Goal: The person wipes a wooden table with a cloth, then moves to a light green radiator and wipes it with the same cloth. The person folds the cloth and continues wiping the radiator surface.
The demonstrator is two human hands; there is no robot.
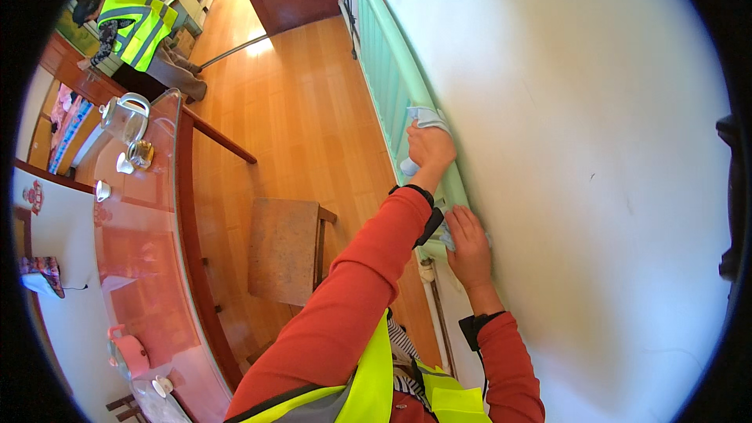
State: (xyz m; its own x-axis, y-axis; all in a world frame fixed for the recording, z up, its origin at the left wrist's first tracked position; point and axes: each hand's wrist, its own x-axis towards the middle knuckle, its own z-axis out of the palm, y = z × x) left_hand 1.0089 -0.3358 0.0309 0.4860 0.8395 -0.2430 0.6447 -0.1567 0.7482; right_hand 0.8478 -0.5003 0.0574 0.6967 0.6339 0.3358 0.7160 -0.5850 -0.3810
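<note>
A pale green radiator (392, 50) runs along the white wall. My left hand (432, 147) grips a light blue cloth (429, 117) wrapped over the radiator's top pipe. Lower down, near the radiator's closer end, my right hand (470, 247) lies on the top with its fingers extended together. Another bit of light blue cloth (447, 237) shows under its fingers; most of that cloth is hidden by the hand. Black bands are strapped around both wrists.
Left of me stands a table (188, 200) bearing a glass kettle (126, 117), cups and a pink pot (128, 355). A wooden stool (285, 249) stands on the floor between table and radiator. A co-worker (138, 29) in a yellow vest bends at the far left. Black cables hang by the radiator's far end.
</note>
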